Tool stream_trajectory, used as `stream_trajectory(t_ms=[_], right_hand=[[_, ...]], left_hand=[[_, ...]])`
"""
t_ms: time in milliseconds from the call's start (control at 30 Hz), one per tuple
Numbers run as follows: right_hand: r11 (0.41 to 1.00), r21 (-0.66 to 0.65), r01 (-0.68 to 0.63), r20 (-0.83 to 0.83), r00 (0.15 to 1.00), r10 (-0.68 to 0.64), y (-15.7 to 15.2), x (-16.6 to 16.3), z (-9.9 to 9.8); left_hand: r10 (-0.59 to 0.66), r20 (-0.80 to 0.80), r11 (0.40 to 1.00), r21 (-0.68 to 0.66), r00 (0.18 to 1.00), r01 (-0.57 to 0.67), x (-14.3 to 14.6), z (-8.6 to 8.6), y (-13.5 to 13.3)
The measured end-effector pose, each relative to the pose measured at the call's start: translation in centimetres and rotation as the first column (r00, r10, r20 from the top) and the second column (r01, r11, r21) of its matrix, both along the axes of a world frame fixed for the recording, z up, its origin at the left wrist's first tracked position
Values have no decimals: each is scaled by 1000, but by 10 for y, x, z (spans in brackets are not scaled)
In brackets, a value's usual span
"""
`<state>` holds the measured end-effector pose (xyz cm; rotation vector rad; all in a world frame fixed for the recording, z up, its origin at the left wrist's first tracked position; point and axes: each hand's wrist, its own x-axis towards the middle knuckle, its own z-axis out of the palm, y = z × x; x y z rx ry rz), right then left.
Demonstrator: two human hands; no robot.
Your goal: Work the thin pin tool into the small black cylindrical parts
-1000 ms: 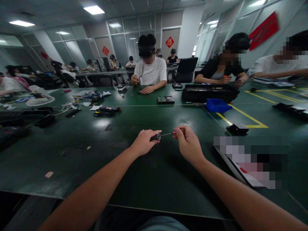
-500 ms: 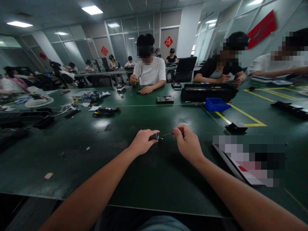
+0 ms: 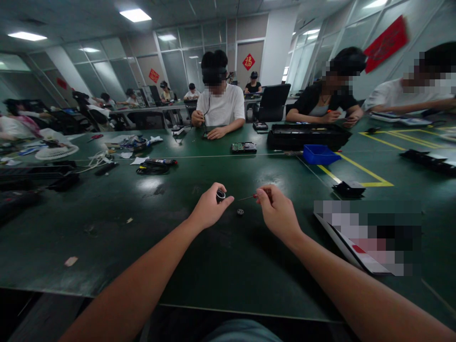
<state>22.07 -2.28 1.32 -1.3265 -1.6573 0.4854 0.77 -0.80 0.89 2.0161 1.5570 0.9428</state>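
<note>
My left hand (image 3: 208,206) is closed round a short black cylinder (image 3: 220,195) with a silvery rim, its open end facing up and towards me. A thin screwdriver (image 3: 245,197) with a reddish handle is in my right hand (image 3: 278,209). Its shaft points left, the tip apart from the cylinder. On the green table between my hands lies a small round black part (image 3: 240,212); its kind is too small to tell.
A circuit-board device (image 3: 244,147), a blue bin (image 3: 319,155) and a long black casing (image 3: 308,137) stand ahead. Coiled black cable (image 3: 155,166) lies left. A partly blurred flat item (image 3: 356,242) lies by my right forearm. A co-worker (image 3: 221,104) sits opposite.
My left hand has tilted the cylinder up and drawn it slightly left, away from the screwdriver tip. The small round part now shows loose on the table. My right hand has barely moved.
</note>
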Motion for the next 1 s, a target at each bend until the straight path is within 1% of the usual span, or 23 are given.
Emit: stream_trajectory(t_ms=[67,133,233,300,467,533,567,600,667,767,867,900,933,967,1000], right_hand=[[1000,-2,-1,2,1000,1,0,0,0],[1000,-6,-1,8,1000,1,0,0,0],[1000,-7,-3,6,1000,3,0,0,0],[1000,-2,0,1,1000,0,0,-1,-1],[1000,-4,3,6,1000,-3,0,-1,-1],[1000,-8,2,7,1000,-2,0,-1,0],[1000,-6,1,5,1000,-1,0,-1,0],[1000,-2,-1,4,1000,1,0,-1,0],[1000,5,-2,3,1000,2,0,-1,0],[1000,-5,-4,8,1000,4,1,0,0],[1000,-11,-10,4,1000,10,0,1,1],[1000,-11,-13,1,1000,13,0,1,1],[1000,-11,-16,-2,1000,16,0,1,1],[1000,-14,-19,-5,1000,19,0,1,1],[1000,-17,-23,-9,1000,23,-1,1,1]], left_hand=[[-32,-54,999,-7,998,32,2,2,-2],[-106,-119,994,10,987,108,4,1,-3],[-230,-244,969,32,942,245,8,-3,-5],[-265,-341,956,29,902,292,11,-6,-6],[-240,-533,959,-1,812,283,21,-9,-6],[-231,-556,963,-15,798,269,23,-8,-6],[-232,-545,965,-22,806,263,24,-7,-5],[-233,-515,966,-28,825,256,23,-7,-4],[-240,-406,969,-41,882,244,19,-6,-2],[-224,-176,974,-56,959,218,8,-2,2],[-146,79,988,-39,986,149,-7,10,8],[-103,195,992,-47,975,114,-13,15,10],[-53,330,995,-68,943,79,-20,22,12],[6,477,994,-98,879,47,-28,30,13],[67,620,991,-135,781,23,-37,38,13]])
